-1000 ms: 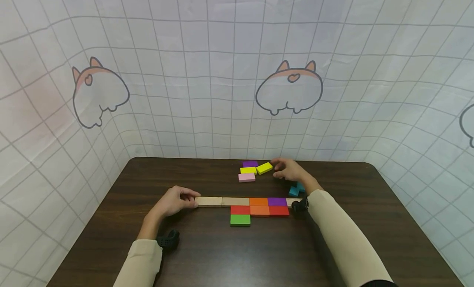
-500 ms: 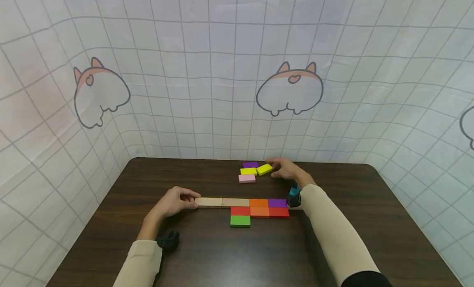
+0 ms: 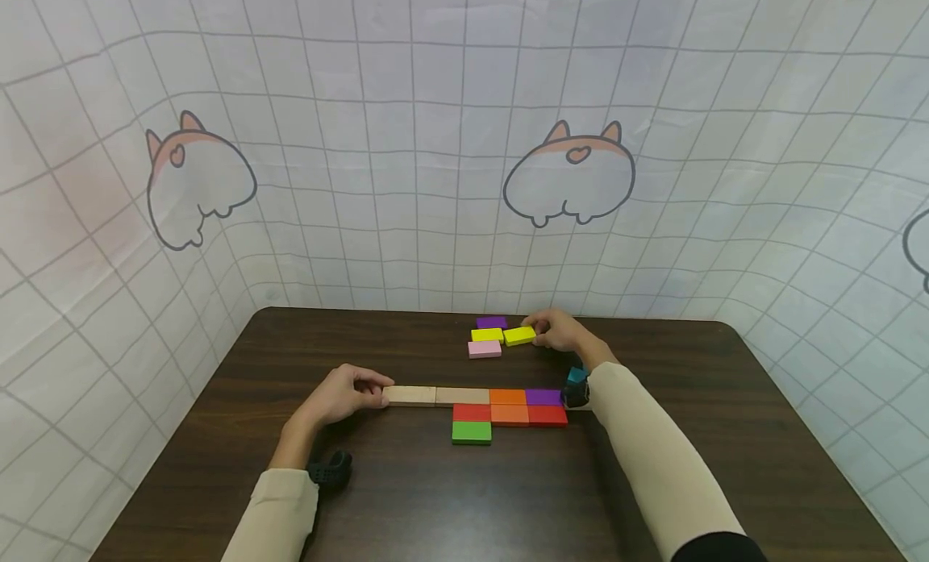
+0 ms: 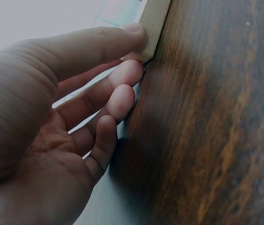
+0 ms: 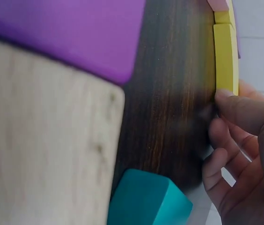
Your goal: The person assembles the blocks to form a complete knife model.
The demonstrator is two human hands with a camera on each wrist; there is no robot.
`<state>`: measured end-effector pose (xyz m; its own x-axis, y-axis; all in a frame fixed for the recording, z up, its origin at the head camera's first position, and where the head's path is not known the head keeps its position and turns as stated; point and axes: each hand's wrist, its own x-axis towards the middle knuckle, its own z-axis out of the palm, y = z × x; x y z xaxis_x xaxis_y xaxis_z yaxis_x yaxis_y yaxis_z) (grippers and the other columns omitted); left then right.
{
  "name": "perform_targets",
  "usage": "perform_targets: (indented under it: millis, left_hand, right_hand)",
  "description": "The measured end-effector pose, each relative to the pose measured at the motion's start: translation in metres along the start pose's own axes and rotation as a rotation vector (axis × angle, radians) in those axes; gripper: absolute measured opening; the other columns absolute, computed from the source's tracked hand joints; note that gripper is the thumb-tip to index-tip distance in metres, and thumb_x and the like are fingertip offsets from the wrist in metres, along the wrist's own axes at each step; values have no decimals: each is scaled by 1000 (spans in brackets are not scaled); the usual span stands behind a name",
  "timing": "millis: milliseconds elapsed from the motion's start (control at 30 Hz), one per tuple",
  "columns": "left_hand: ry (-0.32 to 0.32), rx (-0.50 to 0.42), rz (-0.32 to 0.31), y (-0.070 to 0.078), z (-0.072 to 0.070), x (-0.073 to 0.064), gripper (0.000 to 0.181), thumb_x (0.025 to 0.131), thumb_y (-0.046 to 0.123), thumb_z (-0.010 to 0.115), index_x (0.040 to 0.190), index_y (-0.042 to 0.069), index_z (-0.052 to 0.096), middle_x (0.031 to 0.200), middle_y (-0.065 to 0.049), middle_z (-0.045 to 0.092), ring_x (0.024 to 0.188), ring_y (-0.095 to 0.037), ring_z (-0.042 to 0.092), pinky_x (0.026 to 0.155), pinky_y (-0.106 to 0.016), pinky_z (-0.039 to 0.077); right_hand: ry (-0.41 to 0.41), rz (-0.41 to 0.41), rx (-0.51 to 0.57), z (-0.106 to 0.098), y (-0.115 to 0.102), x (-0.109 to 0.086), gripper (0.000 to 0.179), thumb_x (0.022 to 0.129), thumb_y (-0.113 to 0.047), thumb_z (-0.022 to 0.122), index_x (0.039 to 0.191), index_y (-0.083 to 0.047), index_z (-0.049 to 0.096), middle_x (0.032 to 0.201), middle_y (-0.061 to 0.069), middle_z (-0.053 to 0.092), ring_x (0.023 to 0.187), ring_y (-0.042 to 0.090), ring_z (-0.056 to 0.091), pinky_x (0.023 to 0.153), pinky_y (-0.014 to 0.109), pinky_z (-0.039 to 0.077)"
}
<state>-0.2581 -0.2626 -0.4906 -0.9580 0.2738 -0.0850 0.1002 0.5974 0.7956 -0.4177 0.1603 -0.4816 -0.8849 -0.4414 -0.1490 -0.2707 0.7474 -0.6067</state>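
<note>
My left hand (image 3: 343, 394) pinches the left end of a plain wooden block (image 3: 410, 396), the first in a row on the table. In the left wrist view the thumb lies along that block's (image 4: 155, 28) side, with the fingertips close to the tabletop. At the back, my right hand (image 3: 562, 333) pinches the right end of a yellow block (image 3: 518, 336) between thumb and fingers. The right wrist view shows the thumb tip on this yellow block (image 5: 224, 61). Beside it lie another yellow block (image 3: 486, 335), a purple block (image 3: 491, 322) and a pink block (image 3: 484, 349).
The row continues right with a second wooden block (image 3: 462, 397), an orange block (image 3: 507, 397) and a purple block (image 3: 544, 397). Red and orange blocks (image 3: 510, 416) sit in front, then a green block (image 3: 472, 433). Teal blocks (image 3: 576, 375) lie partly under my right wrist.
My right hand has moved slightly left and taken hold of the right yellow block, which has turned straighter. The left hand keeps its place on the wooden block.
</note>
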Motion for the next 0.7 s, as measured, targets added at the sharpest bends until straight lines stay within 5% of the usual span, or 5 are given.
perform_targets:
  millis: [267,700]
  left_hand:
    - [5,-3,10,0,1,1,25,92,17,78,116,12,78,89,-4,70,76,-18,58,68,-33,48]
    - [8,7,8,1,0,0,25,91,18,78,116,11,78,88,-4,70,75,-18,58,68,-33,48]
  right_hand:
    - [-24,-21,6,-3,-1,-7,40,96,-1,66,136,-3,65,84,8,63,69,17,52,64,29,42]
    - [-7,-86,-10,-12,-9,-32,40,98,-4,64,139,-3,63,85,10,64,71,25,59,63,31,45]
